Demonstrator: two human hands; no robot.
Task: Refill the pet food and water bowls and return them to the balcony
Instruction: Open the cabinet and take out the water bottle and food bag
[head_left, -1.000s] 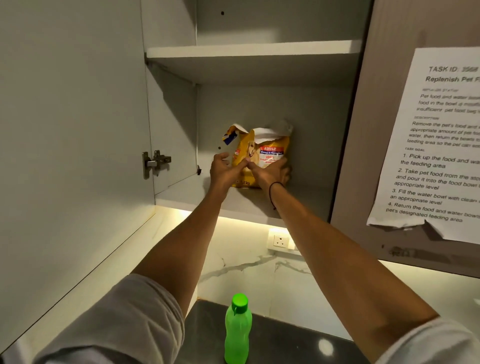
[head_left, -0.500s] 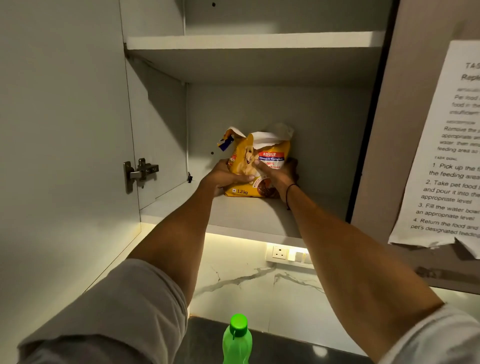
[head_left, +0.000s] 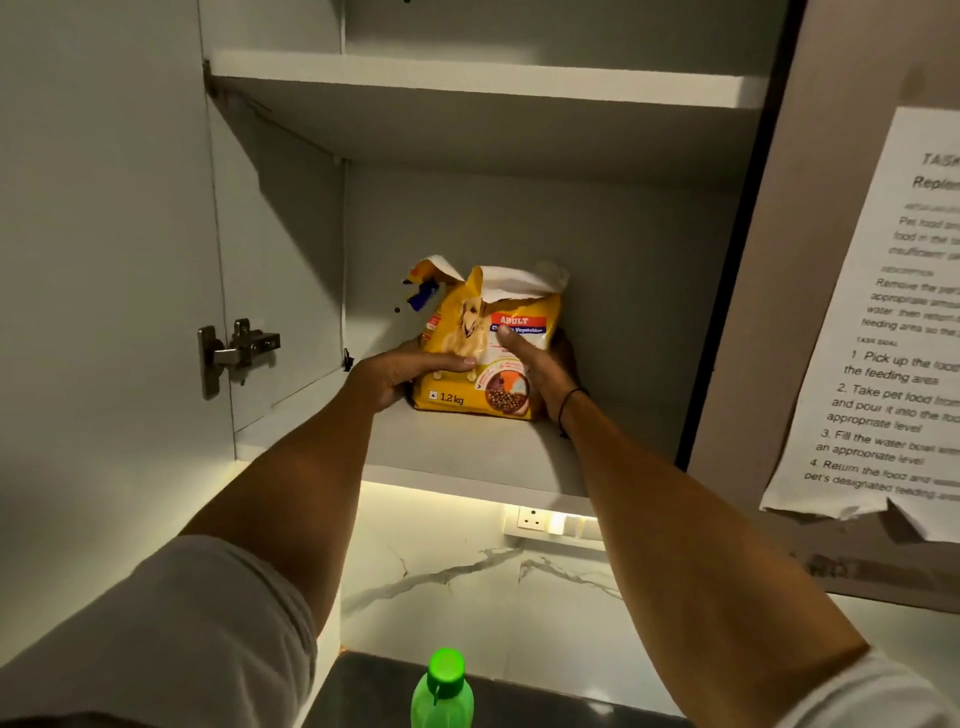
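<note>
I have both hands up inside the open grey wall cupboard, clasped on either side of the yellow foil pet food bag with a dog printed on its front. My left hand wraps the bag's left edge, its thumb lying flat across the front just under the dog picture, the other fingers gone behind the pack where I cannot see them. My right hand grips the right edge, thumb pressed up against the red and blue label, the remaining fingers curled round the far side; a thin black band sits on that wrist. Between the two palms the bag stands upright on the lower grey shelf, its base still touching the board, well back from the shelf's front lip. Above my hold the torn top of the bag flares open, white lining showing. Higher still is the upper white shelf. Left of my left hand the open cupboard door hangs with its metal hinge. To the right of my right forearm a printed white paper sheet is stuck to the neighbouring closed door. Below my arms, a white wall socket sits in the lit marble-patterned backsplash, and lower down, nearer me, a green plastic bottle with a green cap stands on the dark counter.
</note>
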